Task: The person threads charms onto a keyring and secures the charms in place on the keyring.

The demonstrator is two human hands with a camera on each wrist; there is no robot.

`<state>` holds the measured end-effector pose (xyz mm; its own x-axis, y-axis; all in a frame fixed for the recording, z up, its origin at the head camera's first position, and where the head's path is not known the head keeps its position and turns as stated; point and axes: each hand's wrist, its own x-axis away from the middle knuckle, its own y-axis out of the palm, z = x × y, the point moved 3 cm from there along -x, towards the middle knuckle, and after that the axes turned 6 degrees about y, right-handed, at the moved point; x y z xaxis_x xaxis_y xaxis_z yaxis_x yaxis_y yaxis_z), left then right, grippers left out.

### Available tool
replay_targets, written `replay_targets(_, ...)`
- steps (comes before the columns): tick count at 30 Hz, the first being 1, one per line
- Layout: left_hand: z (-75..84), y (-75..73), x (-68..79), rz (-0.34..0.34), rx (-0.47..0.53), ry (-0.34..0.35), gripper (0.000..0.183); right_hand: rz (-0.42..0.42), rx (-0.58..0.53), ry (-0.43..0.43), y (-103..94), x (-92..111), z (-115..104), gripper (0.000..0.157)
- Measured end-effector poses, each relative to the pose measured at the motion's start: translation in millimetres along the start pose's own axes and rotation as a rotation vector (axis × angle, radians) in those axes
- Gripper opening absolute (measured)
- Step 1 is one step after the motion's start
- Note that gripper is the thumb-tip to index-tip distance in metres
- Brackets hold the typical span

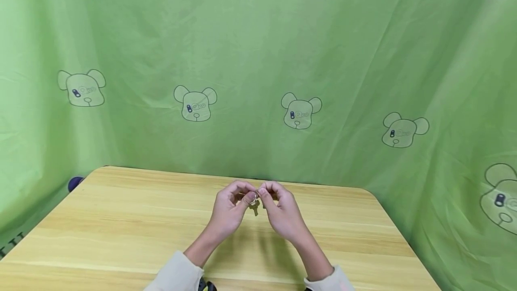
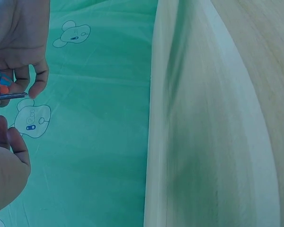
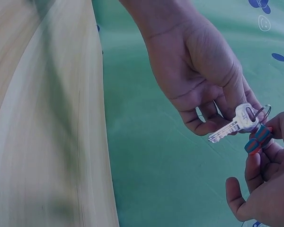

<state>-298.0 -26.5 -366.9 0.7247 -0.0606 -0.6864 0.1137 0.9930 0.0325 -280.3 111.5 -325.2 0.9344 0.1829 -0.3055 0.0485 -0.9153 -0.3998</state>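
Both hands meet above the table, fingertips close together around a small metal key ring point(image 3: 266, 112). My left hand point(image 1: 227, 212) pinches at the ring from the left, with thumb and fingers curled. A metal key point(image 3: 244, 118) hangs by the left fingertips, its toothed blade free. From the other side my right hand point(image 1: 282, 213) pinches at the ring. A blue and red striped charm point(image 3: 258, 139) sits against the right fingers. The fingertips partly hide where each hand's grip meets the ring.
Beneath the hands is a light wood table point(image 1: 121, 232) with rounded far corners. A green cloth point(image 1: 242, 48) printed with bear heads hangs behind it and at both sides. Pale sleeves point(image 1: 177, 275) cover the forearms.
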Motion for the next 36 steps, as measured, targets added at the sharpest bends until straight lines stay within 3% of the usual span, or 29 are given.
replay_targets(13, 3.1, 0.9, 1.5, -0.01, -0.014, -0.019, 0.009, -0.004, -0.034, 0.047, -1.9, 0.8, -0.4, 0.011)
replay_targets(20, 3.3, 0.5, 1.5, 0.001, -0.034, 0.012, 0.009, 0.007, -0.034, 0.053, -2.7, 0.7, -0.4, 0.011)
replay_targets(36, 2.1, 0.0, 1.5, 0.006, -0.03, -0.003, 0.009, 0.016, -0.043, 0.057, -4.5, 1.7, -2.5, 0.01)
